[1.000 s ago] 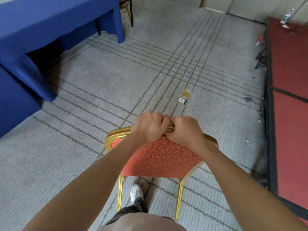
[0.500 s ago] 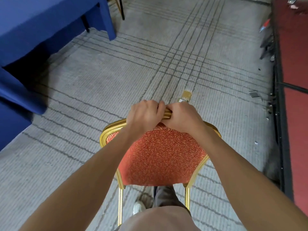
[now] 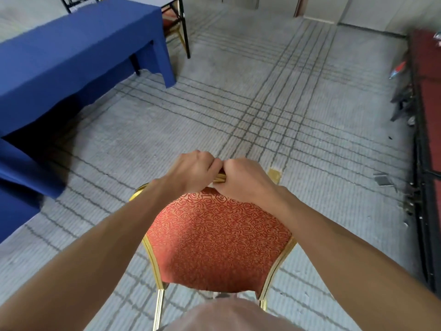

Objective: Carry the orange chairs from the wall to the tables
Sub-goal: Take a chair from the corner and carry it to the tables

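Observation:
An orange chair (image 3: 214, 242) with patterned fabric and a gold metal frame is in front of me, its back toward me. My left hand (image 3: 191, 172) and my right hand (image 3: 243, 180) grip the gold top rail side by side, knuckles touching. The chair's seat and front legs are hidden behind its back. A table (image 3: 71, 51) under a blue cloth stands at the upper left.
Grey carpet with dark crossing lines stretches ahead. A brass floor plate (image 3: 274, 175) sits just beyond my right hand. A low red stage (image 3: 429, 103) with a black edge runs along the right. Another chair (image 3: 173, 27) stands behind the blue table's far end.
I have moved forward with the chair; the brass floor plate now lies right beside my hands, and the view has tilted up to show more of the blue table. My grip is unchanged.

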{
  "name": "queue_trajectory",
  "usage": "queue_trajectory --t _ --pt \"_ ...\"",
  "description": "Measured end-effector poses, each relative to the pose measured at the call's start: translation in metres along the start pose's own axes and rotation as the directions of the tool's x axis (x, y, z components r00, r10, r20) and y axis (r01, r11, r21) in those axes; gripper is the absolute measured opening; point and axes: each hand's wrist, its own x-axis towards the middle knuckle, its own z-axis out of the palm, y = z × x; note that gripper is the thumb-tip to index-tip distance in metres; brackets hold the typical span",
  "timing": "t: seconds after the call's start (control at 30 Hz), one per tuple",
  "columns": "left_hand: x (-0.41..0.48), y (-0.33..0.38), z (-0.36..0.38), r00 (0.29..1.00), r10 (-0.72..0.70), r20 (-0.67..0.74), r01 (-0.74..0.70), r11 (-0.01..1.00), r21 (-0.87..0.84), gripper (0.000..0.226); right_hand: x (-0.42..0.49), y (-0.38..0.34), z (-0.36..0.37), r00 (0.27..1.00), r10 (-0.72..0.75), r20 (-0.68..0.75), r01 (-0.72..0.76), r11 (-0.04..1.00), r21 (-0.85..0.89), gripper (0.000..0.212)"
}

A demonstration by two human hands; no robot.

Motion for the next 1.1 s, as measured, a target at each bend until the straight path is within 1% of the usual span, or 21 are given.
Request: queue_trajectory --t 0.13,0.2,0.3,0.37,0.43,0.5,0.57,0.6,0.67,0.7,0.73,0.8,0.83,0.9,0.93,1.1 --pt "0.045 -0.011 -0.024 0.992 -0.008 -0.127 0.009 1.000 0.007 0.046 0.046 0.018 -0.029 0.992 -0.080 -0.102 0.073 0.995 -0.065 0.031" --pt "0.061 -0.015 -0.026 0.983 0.001 -0.184 0.005 1.000 0.030 0.044 0.064 0.027 -0.032 0.981 -0.115 -0.159 0.099 0.990 -0.103 0.032" --pt "0.080 -0.025 -0.017 0.978 -0.002 -0.211 0.019 0.997 0.081 0.047 0.083 0.045 -0.021 0.974 -0.130 -0.187 0.110 0.987 -0.114 0.024" --pt "0.097 -0.035 -0.008 0.984 -0.014 -0.179 0.032 0.994 0.102 0.048 0.101 0.061 -0.010 0.976 -0.123 -0.180 0.103 0.988 -0.117 0.020" --pt "0.120 -0.048 -0.001 0.990 -0.020 -0.139 0.033 0.996 0.088 0.047 0.126 0.079 -0.004 0.984 -0.125 -0.124 0.111 0.988 -0.111 0.019" --pt "0.150 -0.060 0.004 0.995 -0.014 -0.095 0.022 0.996 0.082 0.046 0.153 0.099 -0.005 0.994 -0.108 0.012 0.108 0.985 -0.134 0.017" --pt "0.186 -0.073 0.012 0.999 -0.019 -0.043 0.023 0.995 0.094 0.042 0.187 0.120 -0.008 0.988 -0.079 0.131 0.099 0.983 -0.157 0.021" --pt "0.211 -0.084 0.016 0.999 -0.040 -0.032 0.043 0.996 0.082 0.042 0.211 0.132 -0.009 0.986 -0.056 0.160 0.079 0.986 -0.146 0.023" --pt "0.253 -0.102 0.020 0.993 -0.086 -0.076 0.089 0.995 0.042 0.046 0.250 0.152 -0.013 0.982 -0.025 0.186 0.053 0.988 -0.142 0.020" --pt "0.271 -0.111 0.019 0.988 -0.101 -0.115 0.104 0.994 0.015 0.047 0.269 0.160 -0.017 0.985 -0.029 0.168 0.055 0.987 -0.152 0.018" --pt "0.296 -0.122 0.016 0.984 -0.090 -0.153 0.088 0.996 -0.018 0.046 0.293 0.170 -0.022 0.991 -0.023 0.131 0.044 0.986 -0.159 0.019" --pt "0.330 -0.138 0.005 0.975 -0.089 -0.204 0.074 0.994 -0.076 0.043 0.326 0.183 -0.031 1.000 -0.008 0.027 0.012 0.988 -0.154 0.020" --pt "0.352 -0.146 -0.003 0.973 -0.089 -0.213 0.075 0.995 -0.070 0.040 0.347 0.191 -0.035 0.999 0.001 -0.032 -0.006 0.986 -0.164 0.020" --pt "0.388 -0.158 -0.015 0.977 -0.076 -0.199 0.072 0.997 -0.024 0.035 0.379 0.203 -0.039 0.990 0.032 -0.141 -0.057 0.983 -0.175 0.020" --pt "0.407 -0.165 -0.019 0.978 -0.084 -0.193 0.078 0.996 -0.038 0.035 0.396 0.210 -0.041 0.984 0.047 -0.171 -0.077 0.982 -0.173 0.021" --pt "0.464 -0.190 -0.037 0.986 -0.102 -0.134 0.080 0.984 -0.161 0.040 0.455 0.238 -0.051 0.971 0.022 -0.238 -0.054 0.990 -0.129 0.026"
